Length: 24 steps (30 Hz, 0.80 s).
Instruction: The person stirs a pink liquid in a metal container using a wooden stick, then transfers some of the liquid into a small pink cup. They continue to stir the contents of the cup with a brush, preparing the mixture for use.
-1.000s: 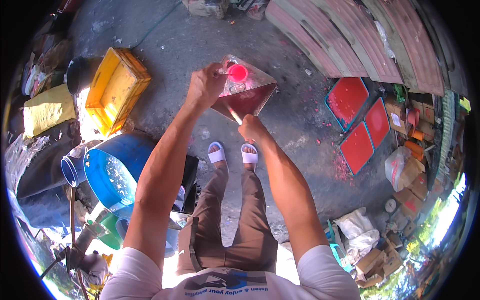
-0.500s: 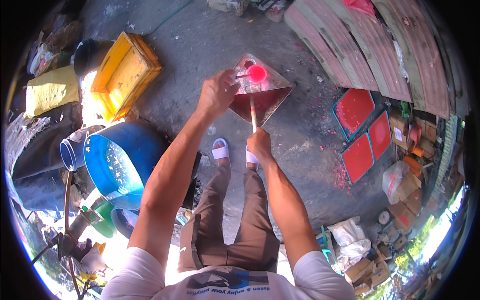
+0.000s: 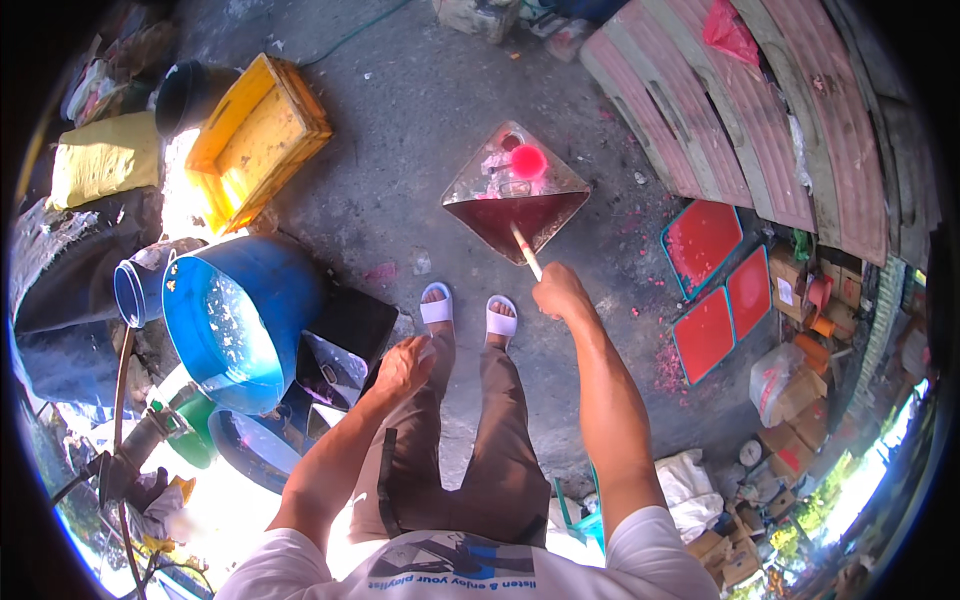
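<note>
A square metal can [image 3: 470, 190] stands on the floor ahead of my feet, its top smeared pink and its near side cut away. Dark red shows inside the wide opening. My right hand [image 3: 562, 292] grips a pale wooden stick [image 3: 525, 248], whose far end goes into this opening and out of sight. On the can's top rests a bright pink round piece [image 3: 528, 161]; its kind is unclear. Over my left leg, away from the can, is my left hand [image 3: 402, 368], fingers curled together; what they hold, if anything, I cannot make out.
Red trays with teal rims [image 3: 703, 335] lie to the right, pink bits scattered beside them. Grooved panels [image 3: 690, 110] fill the far right. On the left stand a yellow crate [image 3: 262, 140], a blue drum [image 3: 185, 330] and a black container [image 3: 365, 315]. Cardboard boxes [image 3: 790, 395] line the right.
My left hand has let go of the pink piece's handle and drawn back to my left leg. The stick now leans toward the right, with my right hand moved rightward.
</note>
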Available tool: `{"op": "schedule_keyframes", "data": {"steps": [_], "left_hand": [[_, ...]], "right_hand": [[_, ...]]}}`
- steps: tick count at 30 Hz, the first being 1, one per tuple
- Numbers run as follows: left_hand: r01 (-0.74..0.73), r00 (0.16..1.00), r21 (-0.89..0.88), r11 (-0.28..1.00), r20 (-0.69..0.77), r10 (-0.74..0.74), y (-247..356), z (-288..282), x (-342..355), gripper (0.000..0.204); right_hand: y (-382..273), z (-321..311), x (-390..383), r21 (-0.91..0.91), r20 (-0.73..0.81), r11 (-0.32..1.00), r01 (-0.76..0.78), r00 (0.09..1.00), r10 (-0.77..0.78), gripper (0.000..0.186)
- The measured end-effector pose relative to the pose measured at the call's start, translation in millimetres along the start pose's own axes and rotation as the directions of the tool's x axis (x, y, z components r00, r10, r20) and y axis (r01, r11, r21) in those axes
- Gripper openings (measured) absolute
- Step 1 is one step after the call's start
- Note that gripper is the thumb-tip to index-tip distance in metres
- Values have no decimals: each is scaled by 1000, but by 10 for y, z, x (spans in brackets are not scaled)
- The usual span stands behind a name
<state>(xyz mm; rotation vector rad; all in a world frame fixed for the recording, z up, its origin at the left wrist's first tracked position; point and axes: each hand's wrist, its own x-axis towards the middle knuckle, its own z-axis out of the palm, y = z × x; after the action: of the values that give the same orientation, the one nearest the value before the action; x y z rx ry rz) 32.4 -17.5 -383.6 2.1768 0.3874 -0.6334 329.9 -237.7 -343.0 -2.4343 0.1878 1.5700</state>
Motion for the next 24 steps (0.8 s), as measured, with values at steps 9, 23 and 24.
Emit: {"op": "schedule_keyframes", "data": {"steps": [9,23,24], "left_hand": [[-51,999,141,989,19,49,-346,557,-691,45],[-8,1000,226,974,-22,14,-466,851,-535,43],[-25,999,222,975,-36,34,-463,836,-578,45]], "right_hand": [[-29,482,538,143,-60,989,-30,997,39,32],[65,818,36,113,-365,987,111,929,-62,36],[103,790,12,107,-350,988,108,935,-64,35]]}}
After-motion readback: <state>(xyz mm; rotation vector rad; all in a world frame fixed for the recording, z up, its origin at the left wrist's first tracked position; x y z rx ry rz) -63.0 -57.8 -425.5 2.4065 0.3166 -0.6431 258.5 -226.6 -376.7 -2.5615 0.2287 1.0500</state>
